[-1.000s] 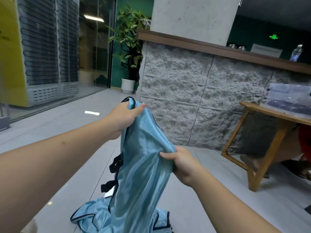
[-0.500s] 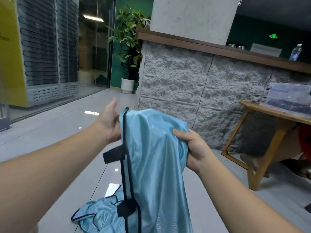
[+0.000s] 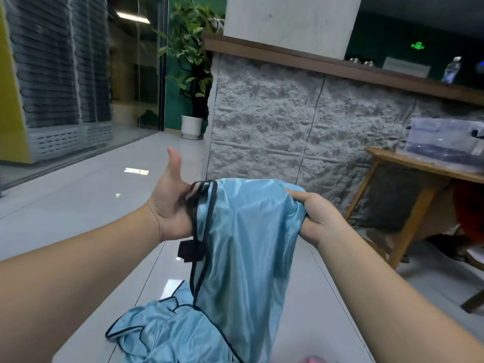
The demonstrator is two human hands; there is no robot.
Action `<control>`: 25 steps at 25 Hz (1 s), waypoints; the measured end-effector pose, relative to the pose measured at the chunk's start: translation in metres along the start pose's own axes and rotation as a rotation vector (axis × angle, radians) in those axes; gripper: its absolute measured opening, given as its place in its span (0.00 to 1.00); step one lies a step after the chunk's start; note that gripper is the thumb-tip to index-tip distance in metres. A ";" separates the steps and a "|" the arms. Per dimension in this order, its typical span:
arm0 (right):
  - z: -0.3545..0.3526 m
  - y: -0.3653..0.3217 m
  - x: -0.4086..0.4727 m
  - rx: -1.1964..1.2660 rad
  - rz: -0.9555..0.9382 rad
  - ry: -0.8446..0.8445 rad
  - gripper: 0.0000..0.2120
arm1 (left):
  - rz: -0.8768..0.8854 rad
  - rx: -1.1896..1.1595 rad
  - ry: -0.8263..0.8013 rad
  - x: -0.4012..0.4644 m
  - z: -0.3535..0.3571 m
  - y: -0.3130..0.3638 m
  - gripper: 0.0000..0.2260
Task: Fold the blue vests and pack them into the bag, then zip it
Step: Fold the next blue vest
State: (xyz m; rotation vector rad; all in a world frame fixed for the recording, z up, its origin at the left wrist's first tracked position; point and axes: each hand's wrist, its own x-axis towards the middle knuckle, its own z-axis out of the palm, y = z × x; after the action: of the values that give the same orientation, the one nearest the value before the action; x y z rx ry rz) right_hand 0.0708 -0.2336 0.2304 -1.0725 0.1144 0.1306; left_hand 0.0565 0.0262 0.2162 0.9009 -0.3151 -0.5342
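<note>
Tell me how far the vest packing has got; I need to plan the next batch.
Nothing looks finished. In hand: one blue vest hangs between the hands, the right hand gripping its edge, the left hand flat behind its dark trim, thumb up. Left: fold it, fold the crumpled vest on the floor, then pack and zip. No bag is in view.

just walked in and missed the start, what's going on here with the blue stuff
A person is holding up a blue vest above a tiled floor. The right hand grips the vest's top corner in a fist. The left hand is open, thumb up, with the vest's dark-trimmed edge lying across its palm. The vest hangs down, not yet folded. Another blue vest lies crumpled on the floor below. No bag is in view.
</note>
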 end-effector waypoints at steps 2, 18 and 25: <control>-0.001 -0.001 0.003 0.053 -0.013 0.002 0.15 | 0.050 -0.052 -0.019 0.004 -0.007 0.001 0.46; -0.005 -0.007 0.000 -0.392 -0.080 -0.029 0.28 | -0.084 0.231 0.625 0.039 0.010 0.006 0.17; -0.002 -0.011 -0.002 -1.045 -0.083 -0.100 0.44 | 0.118 0.728 0.501 0.039 0.000 0.013 0.30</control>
State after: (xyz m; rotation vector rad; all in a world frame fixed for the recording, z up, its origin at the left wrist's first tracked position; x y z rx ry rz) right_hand 0.0708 -0.2408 0.2389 -2.1061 -0.1093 0.1737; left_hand 0.0932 0.0109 0.2281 1.6680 -0.0943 -0.0537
